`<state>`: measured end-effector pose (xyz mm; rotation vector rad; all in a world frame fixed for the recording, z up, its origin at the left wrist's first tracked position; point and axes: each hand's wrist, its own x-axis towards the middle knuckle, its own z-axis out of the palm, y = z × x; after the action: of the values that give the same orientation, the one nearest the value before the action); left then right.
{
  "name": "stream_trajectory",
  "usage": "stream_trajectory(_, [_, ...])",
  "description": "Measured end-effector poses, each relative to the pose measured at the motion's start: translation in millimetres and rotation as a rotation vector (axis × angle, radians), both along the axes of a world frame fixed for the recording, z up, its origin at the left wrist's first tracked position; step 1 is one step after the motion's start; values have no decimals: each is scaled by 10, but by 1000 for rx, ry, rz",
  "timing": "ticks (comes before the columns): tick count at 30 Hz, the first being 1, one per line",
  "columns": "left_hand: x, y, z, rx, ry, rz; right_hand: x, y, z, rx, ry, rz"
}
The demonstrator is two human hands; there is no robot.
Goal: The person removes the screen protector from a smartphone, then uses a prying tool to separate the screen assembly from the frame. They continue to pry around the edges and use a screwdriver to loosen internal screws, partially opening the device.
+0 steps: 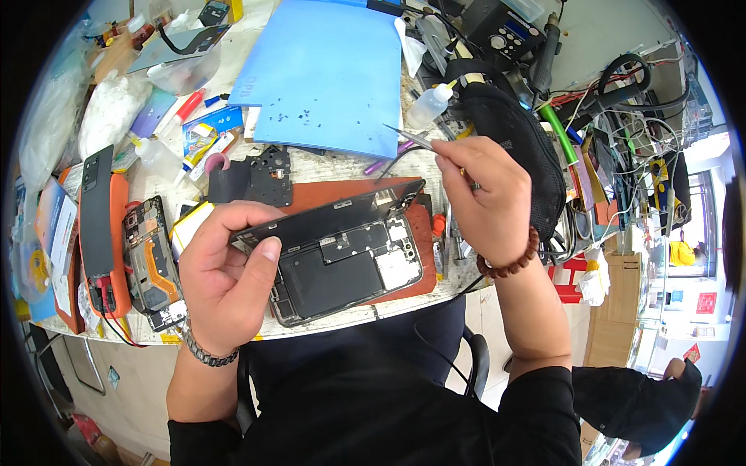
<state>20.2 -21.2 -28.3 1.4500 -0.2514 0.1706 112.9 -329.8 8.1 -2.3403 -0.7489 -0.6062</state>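
An opened phone body (326, 287) lies on a brown-red mat (311, 196), showing its black battery and metal-shielded boards. Its dark screen panel (326, 213) is tilted up along the far side. My left hand (229, 272) grips the panel's left end between thumb and fingers. To the right of the phone and raised above the bench, my right hand (489, 186) pinches slim metal tweezers (404, 137). Their tip points left over the near right corner of a blue pad (326, 78), away from the phone.
Small dark bits dot the pad. At left are another opened phone (148, 256), an orange multimeter (116, 225) and a dark metal plate (268, 177). A dropper bottle (430, 105), a black pouch (513, 147) and tangled cables crowd the right. Another person (641, 408) is at lower right.
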Motion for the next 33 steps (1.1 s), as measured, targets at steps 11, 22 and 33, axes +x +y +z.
stream_trajectory(11, [-21,-4,-16,-46,33,-7,41,16,20,-196,144,46])
stream_trajectory(22, [-19,-11,-19,50,-83,-61,339,142,166,-550,448,122])
stream_trajectory(33, [-18,42,58,324,-208,-202,362,149,149,-636,364,162])
